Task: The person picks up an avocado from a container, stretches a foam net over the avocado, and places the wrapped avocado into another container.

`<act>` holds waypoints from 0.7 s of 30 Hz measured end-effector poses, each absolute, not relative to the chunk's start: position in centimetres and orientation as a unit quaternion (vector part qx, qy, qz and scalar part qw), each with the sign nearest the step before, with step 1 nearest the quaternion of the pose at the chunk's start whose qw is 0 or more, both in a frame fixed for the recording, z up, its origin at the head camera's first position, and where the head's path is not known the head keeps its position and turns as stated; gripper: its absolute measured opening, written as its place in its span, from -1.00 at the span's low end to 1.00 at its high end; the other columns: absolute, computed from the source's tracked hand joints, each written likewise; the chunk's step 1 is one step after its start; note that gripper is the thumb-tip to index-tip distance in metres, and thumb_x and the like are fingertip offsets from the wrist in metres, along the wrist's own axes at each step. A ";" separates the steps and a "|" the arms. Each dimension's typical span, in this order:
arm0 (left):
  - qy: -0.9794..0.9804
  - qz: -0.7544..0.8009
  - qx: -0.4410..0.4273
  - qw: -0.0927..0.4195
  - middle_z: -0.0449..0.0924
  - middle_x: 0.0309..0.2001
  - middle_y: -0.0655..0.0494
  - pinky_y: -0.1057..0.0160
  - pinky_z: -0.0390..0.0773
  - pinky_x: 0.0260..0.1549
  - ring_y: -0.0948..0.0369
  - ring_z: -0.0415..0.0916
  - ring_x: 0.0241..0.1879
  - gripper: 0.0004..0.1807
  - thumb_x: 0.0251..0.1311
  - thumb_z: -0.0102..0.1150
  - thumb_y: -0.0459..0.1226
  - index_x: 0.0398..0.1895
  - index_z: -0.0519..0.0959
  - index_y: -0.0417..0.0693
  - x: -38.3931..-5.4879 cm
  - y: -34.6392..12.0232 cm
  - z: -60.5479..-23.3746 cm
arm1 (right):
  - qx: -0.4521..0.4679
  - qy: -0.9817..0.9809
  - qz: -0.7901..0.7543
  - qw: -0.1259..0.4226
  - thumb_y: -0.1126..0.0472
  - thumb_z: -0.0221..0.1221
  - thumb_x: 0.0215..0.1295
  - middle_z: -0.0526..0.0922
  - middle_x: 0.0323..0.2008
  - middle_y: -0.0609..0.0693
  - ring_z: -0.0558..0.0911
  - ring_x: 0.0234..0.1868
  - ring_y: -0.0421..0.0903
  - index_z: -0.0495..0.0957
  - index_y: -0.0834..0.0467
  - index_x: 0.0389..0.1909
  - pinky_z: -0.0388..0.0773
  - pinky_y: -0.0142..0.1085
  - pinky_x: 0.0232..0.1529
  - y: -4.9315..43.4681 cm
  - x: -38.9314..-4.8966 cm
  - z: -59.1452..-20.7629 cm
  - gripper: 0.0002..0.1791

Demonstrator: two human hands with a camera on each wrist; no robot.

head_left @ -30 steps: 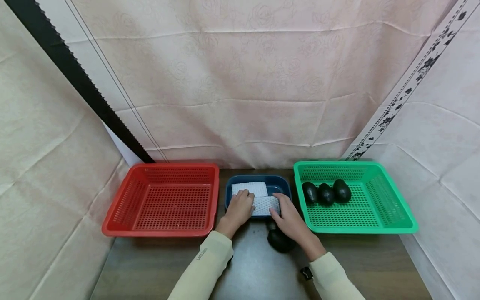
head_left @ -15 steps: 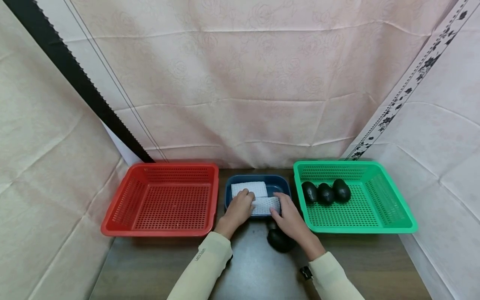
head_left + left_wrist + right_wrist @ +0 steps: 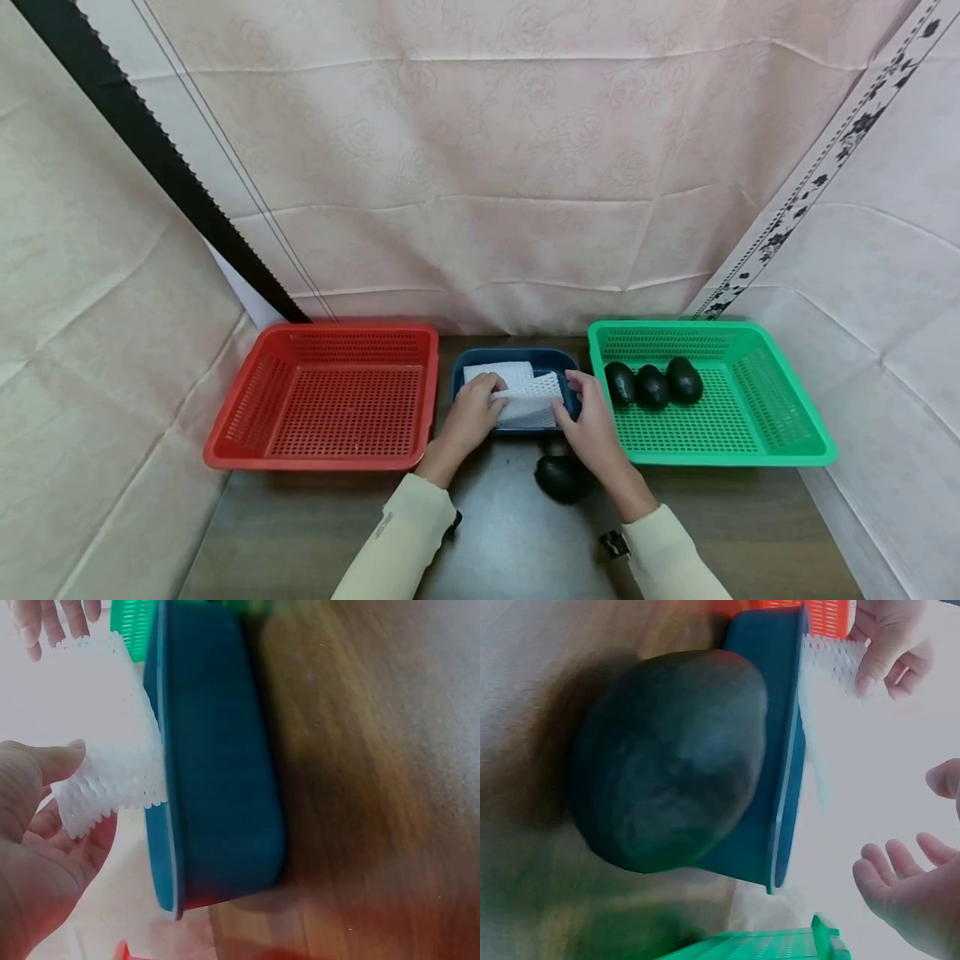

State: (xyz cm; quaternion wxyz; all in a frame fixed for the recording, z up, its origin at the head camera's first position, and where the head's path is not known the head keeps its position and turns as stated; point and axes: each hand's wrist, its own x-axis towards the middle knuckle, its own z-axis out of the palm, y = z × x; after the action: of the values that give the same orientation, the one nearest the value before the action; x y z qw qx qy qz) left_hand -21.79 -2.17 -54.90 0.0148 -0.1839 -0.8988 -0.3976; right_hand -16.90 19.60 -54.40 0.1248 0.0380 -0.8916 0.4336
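Observation:
My left hand [image 3: 472, 415] pinches the left end of a white foam net sleeve [image 3: 531, 407], its thumb on top and fingers beneath, as the left wrist view shows. The sleeve is raised over the front of a small blue tray [image 3: 553, 358]. A second white foam net sleeve [image 3: 495, 370] lies in the tray behind it. Beside the lifted sleeve's right end is my right hand [image 3: 592, 421], thumb and fingers spread apart. A dark avocado [image 3: 562, 480] lies on the table before the tray and looms large in the right wrist view [image 3: 671, 761].
A red basket [image 3: 318, 462] with nothing visible in it stands left of the tray. To the right, a green basket [image 3: 720, 460] holds three dark avocados [image 3: 651, 387]. Cloth walls [image 3: 480, 167] close off the back and sides.
The left hand has lifted the front sleeve and tilted it up. My right hand has shifted slightly right and away from the sleeve's end, uncovering more of the avocado.

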 end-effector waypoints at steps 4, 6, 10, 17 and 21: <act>-0.889 -0.419 -0.180 0.042 0.67 -0.08 0.05 0.15 0.69 -0.01 0.14 0.56 -0.11 -0.86 0.33 0.34 -0.32 -0.11 0.60 -0.03 -21.4 -2.2 -54.2 | 0.037 -0.888 0.436 0.143 0.20 0.33 0.39 0.53 0.17 0.17 0.57 0.19 0.10 0.41 0.21 0.25 0.55 0.07 0.28 19.8 -16.8 -53.4 -0.50; -0.885 -0.426 -0.182 0.055 0.67 -0.08 0.05 0.15 0.69 0.00 0.14 0.56 -0.10 -0.86 0.33 0.34 -0.31 -0.11 0.61 -0.02 -21.2 -2.3 -53.9 | 0.043 -0.888 0.432 0.148 0.18 0.35 0.37 0.57 0.12 0.15 0.60 0.15 0.09 0.45 0.20 0.20 0.58 0.07 0.24 20.0 -16.9 -53.0 -0.53; -0.875 -0.441 -0.188 0.065 0.68 -0.09 0.07 0.16 0.69 0.01 0.16 0.57 -0.11 -0.86 0.33 0.34 -0.31 -0.10 0.61 -0.01 -20.9 -2.4 -53.6 | 0.072 -0.892 0.416 0.164 0.18 0.39 0.32 0.63 0.04 0.09 0.65 0.06 0.04 0.55 0.18 0.09 0.64 0.05 0.14 20.5 -17.1 -52.9 -0.61; -0.866 -0.447 -0.206 0.086 0.69 -0.12 0.09 0.16 0.70 -0.05 0.19 0.59 -0.14 -0.86 0.31 0.35 -0.32 -0.13 0.62 -0.02 -20.3 -2.4 -53.1 | 0.155 -0.884 0.378 0.226 0.25 0.47 0.21 0.71 -0.08 0.06 0.71 -0.05 -0.02 0.66 0.18 -0.05 0.72 -0.07 -0.02 21.0 -17.4 -52.3 -0.69; -0.861 -0.457 -0.208 0.086 0.70 -0.11 0.09 0.16 0.70 -0.03 0.19 0.60 -0.14 -0.85 0.31 0.35 -0.31 -0.11 0.62 -0.02 -19.9 -2.3 -52.7 | 0.199 -0.875 0.370 0.243 0.28 0.49 0.16 0.75 -0.06 0.08 0.74 -0.04 -0.02 0.69 0.22 -0.06 0.72 -0.08 -0.01 21.1 -17.4 -52.0 -0.67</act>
State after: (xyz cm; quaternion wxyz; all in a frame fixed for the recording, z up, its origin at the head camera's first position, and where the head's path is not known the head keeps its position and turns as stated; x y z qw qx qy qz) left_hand -19.89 -2.32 -52.74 0.0859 -0.2078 -0.8607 -0.4568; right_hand -17.37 21.06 -52.03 0.2431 0.1985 -0.8746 0.3695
